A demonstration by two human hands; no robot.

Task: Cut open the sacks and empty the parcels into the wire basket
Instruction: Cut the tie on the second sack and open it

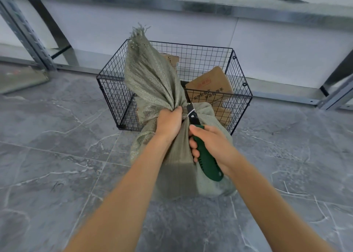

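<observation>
One upright sack (pixel 152 75), knife (pixel 207 156) tip toward basket (pixel 238 75)

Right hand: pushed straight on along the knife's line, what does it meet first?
Probably the white tie cinching the woven sack; the utility knife in the right hand seems to touch it.

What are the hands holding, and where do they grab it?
The left hand grips the sack by its bunched neck. The right hand grips the knife by its green handle, blade at the white tie.
</observation>
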